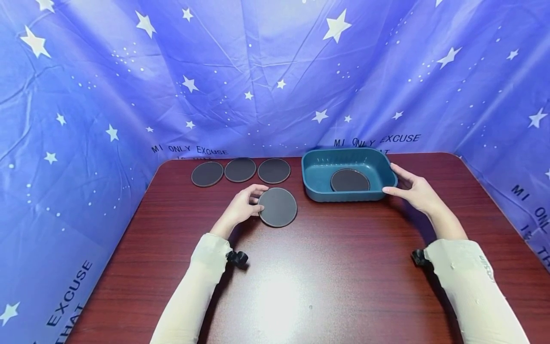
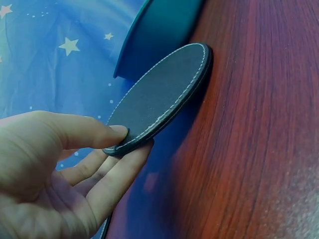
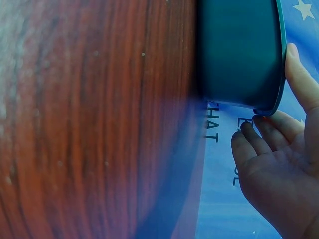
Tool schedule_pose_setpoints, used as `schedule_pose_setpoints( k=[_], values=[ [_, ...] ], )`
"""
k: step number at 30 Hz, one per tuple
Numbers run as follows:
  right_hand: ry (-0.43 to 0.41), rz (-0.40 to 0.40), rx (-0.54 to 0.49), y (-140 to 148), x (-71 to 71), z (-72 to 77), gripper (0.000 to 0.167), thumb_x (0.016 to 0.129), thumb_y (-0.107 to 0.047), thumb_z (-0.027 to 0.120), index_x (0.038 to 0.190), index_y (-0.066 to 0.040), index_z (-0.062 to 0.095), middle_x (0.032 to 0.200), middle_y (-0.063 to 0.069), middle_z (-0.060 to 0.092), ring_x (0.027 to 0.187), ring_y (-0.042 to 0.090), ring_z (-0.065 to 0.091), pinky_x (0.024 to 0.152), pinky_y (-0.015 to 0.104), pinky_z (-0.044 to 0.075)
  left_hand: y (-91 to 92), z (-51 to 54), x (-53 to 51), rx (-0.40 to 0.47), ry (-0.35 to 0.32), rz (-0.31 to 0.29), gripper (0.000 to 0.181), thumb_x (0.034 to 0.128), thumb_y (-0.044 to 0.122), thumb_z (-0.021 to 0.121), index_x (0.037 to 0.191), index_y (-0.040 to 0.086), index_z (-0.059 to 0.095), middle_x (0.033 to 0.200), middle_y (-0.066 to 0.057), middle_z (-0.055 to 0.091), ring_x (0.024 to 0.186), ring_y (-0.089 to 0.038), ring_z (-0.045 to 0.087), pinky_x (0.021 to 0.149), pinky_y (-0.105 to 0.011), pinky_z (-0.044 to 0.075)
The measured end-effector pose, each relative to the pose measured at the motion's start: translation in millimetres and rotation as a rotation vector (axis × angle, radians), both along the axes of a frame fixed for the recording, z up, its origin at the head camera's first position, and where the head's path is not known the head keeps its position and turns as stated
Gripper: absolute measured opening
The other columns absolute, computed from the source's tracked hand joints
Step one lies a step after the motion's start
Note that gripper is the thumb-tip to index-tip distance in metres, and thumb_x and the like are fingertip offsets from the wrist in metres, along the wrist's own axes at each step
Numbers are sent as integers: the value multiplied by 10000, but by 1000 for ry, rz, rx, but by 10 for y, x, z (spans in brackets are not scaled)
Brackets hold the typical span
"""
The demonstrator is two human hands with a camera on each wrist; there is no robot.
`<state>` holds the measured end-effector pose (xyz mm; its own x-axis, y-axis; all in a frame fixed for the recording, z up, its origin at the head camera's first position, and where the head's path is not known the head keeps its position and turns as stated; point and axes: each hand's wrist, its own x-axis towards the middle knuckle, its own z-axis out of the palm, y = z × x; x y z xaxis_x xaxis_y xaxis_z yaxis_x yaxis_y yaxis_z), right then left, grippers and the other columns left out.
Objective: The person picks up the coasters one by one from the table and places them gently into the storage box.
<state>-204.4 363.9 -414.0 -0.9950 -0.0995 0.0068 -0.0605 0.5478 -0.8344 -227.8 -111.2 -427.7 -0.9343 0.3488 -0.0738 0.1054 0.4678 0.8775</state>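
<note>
The left hand (image 1: 243, 206) pinches a dark round coaster (image 1: 279, 208) near its stitched rim (image 2: 167, 114), thumb on the upper face and fingers beneath, holding it tilted over the counter (image 1: 335, 248) to the left of the teal tray (image 1: 343, 196), while the right hand (image 1: 416, 192) grips the tray's right end between thumb and fingers. The coaster looks light, thin and fairly stiff, probably leather-like, unlikely to break but perhaps a little slick on its flat face. A pinch across the edge should suit it, with the raised stitching likely giving some purchase.
</note>
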Motion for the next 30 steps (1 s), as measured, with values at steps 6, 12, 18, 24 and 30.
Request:
schedule_pose_setpoints(
  k=[6,12,18,24,30],
  values=[
    [-2,0,5,3,-2,-4,814,946,-225,695,1588,-104,209,1640,191,194,1503,301,260,963,-52,344,-21,-3,-13,100,-55,8,560,862,-144,623,1384,36,534,1323,-252,556,1099,-338,639,748,-352,641],
    [-16,-7,24,18,-11,-17,826,945,-238,697,1594,-135,196,1644,182,187,1501,350,237,970,-57,330,-36,31,0,158,-71,17,558,877,-130,618,1407,-2,501,1345,-280,530,1076,-304,650,770,-371,639],
    [-15,-3,20,12,-6,-9,823,947,-239,694,1593,-128,196,1647,183,176,1501,361,226,971,-57,327,-44,48,-12,222,-92,37,558,882,-121,616,1413,-3,496,1367,-272,526,1049,-226,657,771,-347,637],
    [-5,-1,2,14,-10,-20,815,948,-217,693,1591,-121,203,1644,184,188,1510,292,247,971,-48,343,-34,77,-40,314,-120,56,586,885,-120,599,1443,5,466,1411,-255,501,987,-114,639,783,-309,631],
    [-5,1,-2,11,-14,-22,814,949,-215,691,1591,-120,200,1643,189,189,1508,295,252,956,-50,351,-11,132,-60,398,-142,78,592,895,-131,590,1453,10,453,1422,-250,490,926,-48,631,757,-265,627]
  ],
)
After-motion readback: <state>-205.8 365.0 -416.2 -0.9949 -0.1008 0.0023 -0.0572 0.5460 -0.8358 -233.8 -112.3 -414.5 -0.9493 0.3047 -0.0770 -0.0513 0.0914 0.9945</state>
